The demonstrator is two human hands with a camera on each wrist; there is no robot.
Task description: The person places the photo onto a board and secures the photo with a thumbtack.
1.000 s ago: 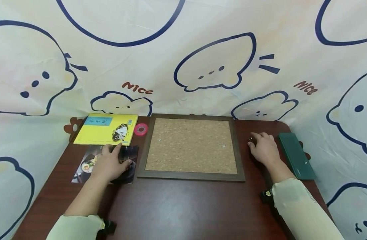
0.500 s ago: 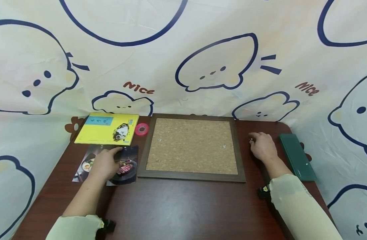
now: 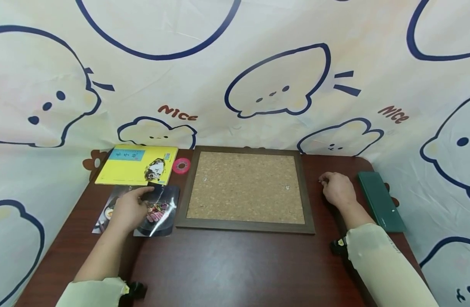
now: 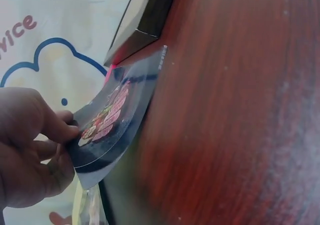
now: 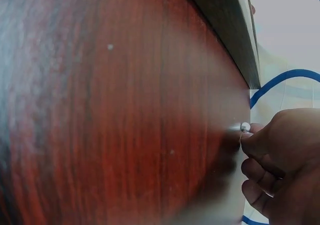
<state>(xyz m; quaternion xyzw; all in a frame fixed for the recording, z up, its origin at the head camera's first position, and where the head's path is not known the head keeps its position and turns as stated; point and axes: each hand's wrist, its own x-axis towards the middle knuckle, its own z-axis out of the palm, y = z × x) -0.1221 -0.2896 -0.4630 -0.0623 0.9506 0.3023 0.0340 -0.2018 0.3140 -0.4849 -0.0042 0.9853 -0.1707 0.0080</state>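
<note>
My left hand pinches the edge of a glossy food photo, dark with sliced meat on a plate. In the left wrist view the photo bends upward between thumb and fingers. Under and beside that hand lies a second food photo, mostly covered. My right hand is low over the table to the right of the framed cork board. Thumb and forefinger pinch a small, shiny, silvery round-ended piece, seen in the right wrist view; its exact kind I cannot tell.
A yellow book lies behind the photos, with a pink-red ring-shaped roll next to it. Beyond the right hand is a long dark green box. A patterned cloth rises behind the dark red-brown table.
My left hand drew back slightly from the book's edge, its spread fingers closing to pinch the dark photo, which shifted a little and now catches light. The right hand stayed nearly in place.
</note>
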